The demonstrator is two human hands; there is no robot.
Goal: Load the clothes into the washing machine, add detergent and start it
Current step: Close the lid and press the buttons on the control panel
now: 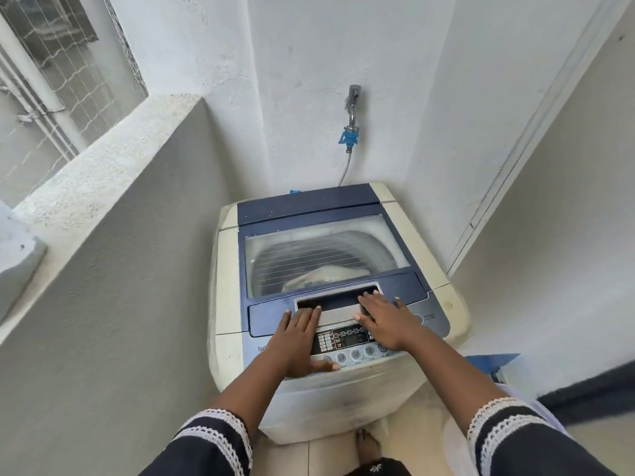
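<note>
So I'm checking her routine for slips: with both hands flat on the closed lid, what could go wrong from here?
1. The right hand lies partly over the control panel, so it might press a button by accident.
2. The lid is down with laundry inside; no detergent is in view, so it may get skipped.

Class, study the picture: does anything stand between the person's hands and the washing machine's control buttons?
Nothing visible does. The lid is down, and both the left hand and the right hand lie flat on the front of the washing machine, right at the control panel; the right hand itself covers some buttons.
</note>
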